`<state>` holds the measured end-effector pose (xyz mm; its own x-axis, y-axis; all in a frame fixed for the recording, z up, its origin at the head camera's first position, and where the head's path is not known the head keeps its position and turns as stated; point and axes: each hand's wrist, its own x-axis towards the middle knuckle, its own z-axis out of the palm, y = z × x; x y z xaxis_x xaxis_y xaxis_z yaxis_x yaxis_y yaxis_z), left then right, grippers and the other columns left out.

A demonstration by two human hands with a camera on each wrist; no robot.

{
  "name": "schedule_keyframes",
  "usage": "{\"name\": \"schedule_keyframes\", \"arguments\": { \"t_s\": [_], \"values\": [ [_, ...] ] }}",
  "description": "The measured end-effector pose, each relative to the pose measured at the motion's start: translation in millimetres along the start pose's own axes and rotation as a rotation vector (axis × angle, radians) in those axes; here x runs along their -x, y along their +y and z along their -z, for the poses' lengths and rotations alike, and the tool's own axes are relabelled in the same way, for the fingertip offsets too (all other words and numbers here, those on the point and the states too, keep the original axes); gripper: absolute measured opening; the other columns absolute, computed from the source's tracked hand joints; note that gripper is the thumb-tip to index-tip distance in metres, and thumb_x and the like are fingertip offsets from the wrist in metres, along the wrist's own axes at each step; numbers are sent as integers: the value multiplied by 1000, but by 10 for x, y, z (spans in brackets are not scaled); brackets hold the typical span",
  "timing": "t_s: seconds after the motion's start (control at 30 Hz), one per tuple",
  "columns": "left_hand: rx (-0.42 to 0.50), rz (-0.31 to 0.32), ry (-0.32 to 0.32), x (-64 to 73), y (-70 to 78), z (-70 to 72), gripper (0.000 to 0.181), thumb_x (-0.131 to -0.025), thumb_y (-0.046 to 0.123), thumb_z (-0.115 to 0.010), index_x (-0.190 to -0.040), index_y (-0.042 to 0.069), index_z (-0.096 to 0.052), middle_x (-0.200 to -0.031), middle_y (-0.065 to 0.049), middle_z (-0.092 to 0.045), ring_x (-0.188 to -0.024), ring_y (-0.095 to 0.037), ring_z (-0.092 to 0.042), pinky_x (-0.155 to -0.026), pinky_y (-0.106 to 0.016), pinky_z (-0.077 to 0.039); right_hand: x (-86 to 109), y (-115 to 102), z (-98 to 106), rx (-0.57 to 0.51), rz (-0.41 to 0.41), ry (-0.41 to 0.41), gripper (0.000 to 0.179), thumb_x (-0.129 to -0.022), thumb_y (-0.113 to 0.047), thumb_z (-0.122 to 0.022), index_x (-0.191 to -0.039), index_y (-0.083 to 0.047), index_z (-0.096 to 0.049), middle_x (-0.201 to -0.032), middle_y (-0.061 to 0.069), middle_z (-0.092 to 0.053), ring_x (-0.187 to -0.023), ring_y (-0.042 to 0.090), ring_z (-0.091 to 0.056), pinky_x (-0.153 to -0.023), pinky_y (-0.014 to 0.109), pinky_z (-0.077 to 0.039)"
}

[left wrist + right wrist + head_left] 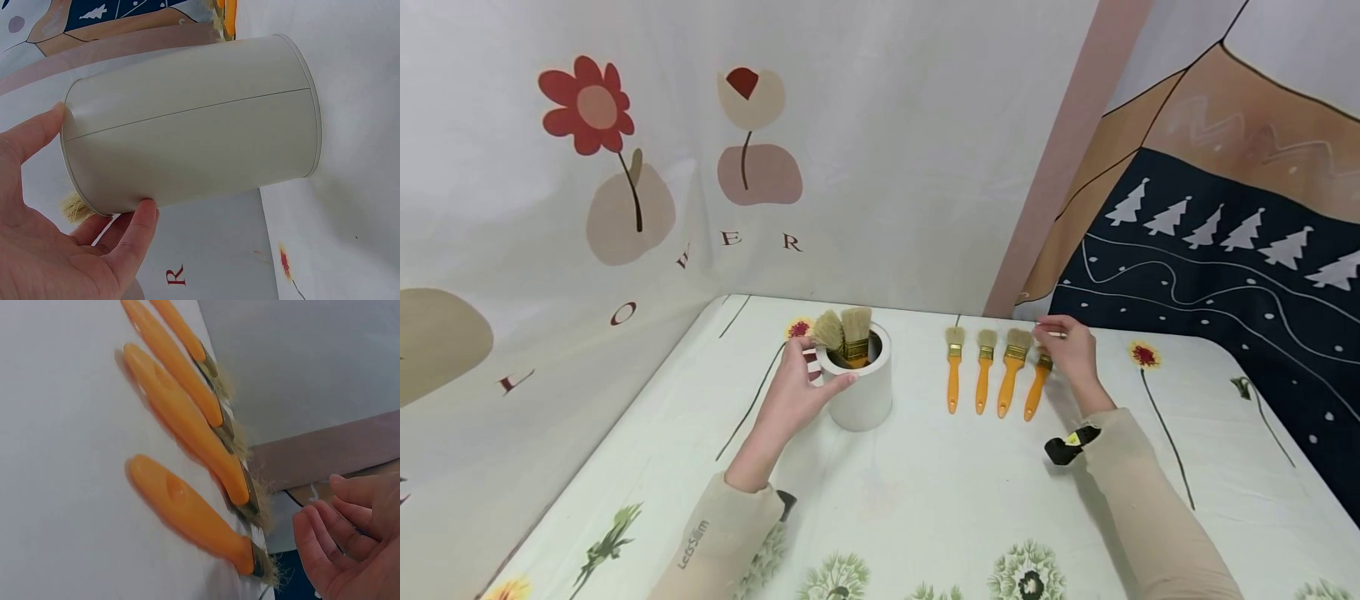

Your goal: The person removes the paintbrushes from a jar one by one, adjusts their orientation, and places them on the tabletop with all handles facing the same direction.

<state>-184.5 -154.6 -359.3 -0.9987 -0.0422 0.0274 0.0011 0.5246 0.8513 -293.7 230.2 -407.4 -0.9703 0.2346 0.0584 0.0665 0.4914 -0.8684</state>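
Note:
A white cylindrical can (861, 400) stands upright on the table with paintbrushes (855, 321) in it, bristles up. My left hand (790, 400) grips the can by its upper rim, thumb on the near side and fingers around the far-left side; the left wrist view shows the thumb (47, 128) and fingertips against the can wall. To the right, several orange-handled paintbrushes (1013, 371) lie in a row, bristles pointing away. Over the bristle end of the rightmost paintbrush (1036, 396) is my right hand (1071, 358). Its fingers are loosely bent, apart from the brush in the right wrist view, and hold nothing.
A white cloth printed with flowers (1144, 356) covers the table. Behind it hangs a pale curtain (895, 167) with flowers and letters, and a dark panel with trees (1210, 250) is at the right. Black straps (1067, 448) sit at the wrists.

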Motion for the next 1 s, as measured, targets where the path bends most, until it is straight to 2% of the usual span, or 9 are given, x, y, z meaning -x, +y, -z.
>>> {"name": "schedule_keyframes", "arguments": {
  "t_s": [0.2,0.3,0.43,0.6,0.7,0.9,1.0],
  "values": [
    [-1,5,-1,7,6,5,77,-89,24,-76,-142,-2,-27,-150,-21,-36,-138,-37,-45,-114,-46,-46,16,-40,-80,-26,10,-17,34,-99,-16,-61,-130,0,-60,-127,23,-64,-108,36,-66,-73,9,-57],
    [0,6,-2,8,9,6,77,-88,24,-76,-142,-3,-27,-150,-21,-36,-138,-37,-45,-114,-46,-46,24,-65,-118,-27,12,-28,34,-99,-16,-60,-130,-1,-60,-128,22,-63,-109,35,-66,-72,6,-56],
    [0,6,-2,7,10,5,77,-88,24,-76,-142,-3,-28,-150,-21,-36,-139,-37,-45,-115,-46,-46,46,-104,-163,-30,23,-46,34,-100,-16,-59,-131,-1,-59,-128,22,-64,-110,32,-65,-80,12,-59],
    [0,5,-4,3,11,4,77,-88,24,-76,-142,-3,-27,-150,-21,-36,-139,-37,-45,-115,-46,-46,74,-166,-216,-58,42,-69,34,-100,-15,-58,-131,-1,-59,-128,21,-64,-109,31,-65,-94,32,-60],
    [-1,4,-4,2,11,5,78,-88,25,-76,-142,-3,-27,-150,-21,-36,-139,-37,-45,-114,-46,-46,93,-207,-242,-66,64,-91,34,-100,-15,-58,-131,0,-59,-128,22,-63,-109,31,-65,-97,39,-57],
    [-4,1,-4,4,5,4,78,-88,24,-76,-143,-3,-26,-150,-21,-35,-139,-38,-44,-114,-47,-46,130,-303,-287,-109,88,-136,36,-100,-15,-60,-132,1,-58,-128,24,-62,-114,40,-64,-97,41,-57],
    [1,1,-5,6,3,3,79,-89,24,-76,-143,-3,-26,-150,-21,-35,-139,-38,-44,-115,-47,-46,159,-352,-315,-113,107,-151,37,-100,-16,-60,-133,1,-57,-129,24,-62,-115,41,-64,-92,32,-60]
  ]
}}
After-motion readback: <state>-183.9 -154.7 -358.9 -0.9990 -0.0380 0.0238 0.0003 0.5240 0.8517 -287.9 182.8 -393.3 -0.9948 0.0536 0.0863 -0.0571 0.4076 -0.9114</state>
